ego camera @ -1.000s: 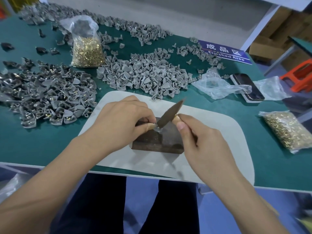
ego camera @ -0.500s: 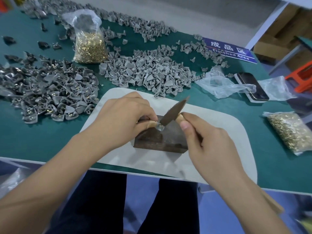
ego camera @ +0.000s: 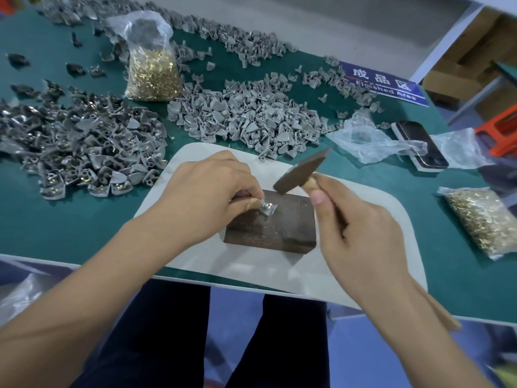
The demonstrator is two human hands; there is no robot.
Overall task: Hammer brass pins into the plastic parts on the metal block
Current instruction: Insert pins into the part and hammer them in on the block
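Left hand is down on the metal block, finger and thumb pinching a small grey plastic part against the block's top, near its far left corner. A glint shows on that part, but whether it's a brass pin is too small to tell. Right hand is curled tight around the wooden handle of a hammer, whose dark head hangs tilted above the block's far edge, clear of the part. Most of the handle is hidden inside the fist; its tail pokes out past the wrist.

The block sits on a pale mat. Beyond the block lies a heap of grey parts, and to the block's left a darker heap runs off the picture's edge. A bag of brass pins stands far beyond the block; another bag lies to the block's right, cut off at the edge.
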